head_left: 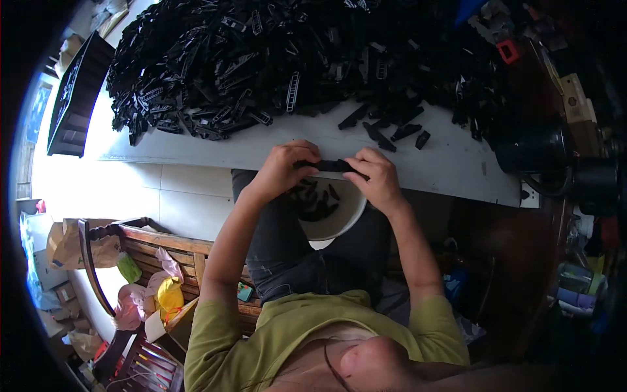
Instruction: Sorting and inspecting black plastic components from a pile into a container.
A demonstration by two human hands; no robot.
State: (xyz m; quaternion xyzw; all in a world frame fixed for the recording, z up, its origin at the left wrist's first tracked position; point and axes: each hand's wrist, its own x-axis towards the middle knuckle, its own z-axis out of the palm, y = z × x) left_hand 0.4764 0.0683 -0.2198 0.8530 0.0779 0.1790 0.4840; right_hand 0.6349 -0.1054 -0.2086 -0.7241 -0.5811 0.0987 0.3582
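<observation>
Between my two hands is a long black plastic piece [334,166], held level over the table's front edge. My left hand [287,166] is closed round its left end, and my right hand [375,175] pinches its right end. Below them a white bowl [356,219] rests between my thighs, with several small black pieces [317,204] inside; my hands and the held piece hide its far part. A few loose black parts [379,137] lie on the table just beyond my right hand.
A large heap of black plastic parts [261,59] covers most of the white table [215,151]. A black crate [80,95] stands at the far left, and dark round containers [532,149] are at the right. A wooden bench [170,242] holding bags is on the left.
</observation>
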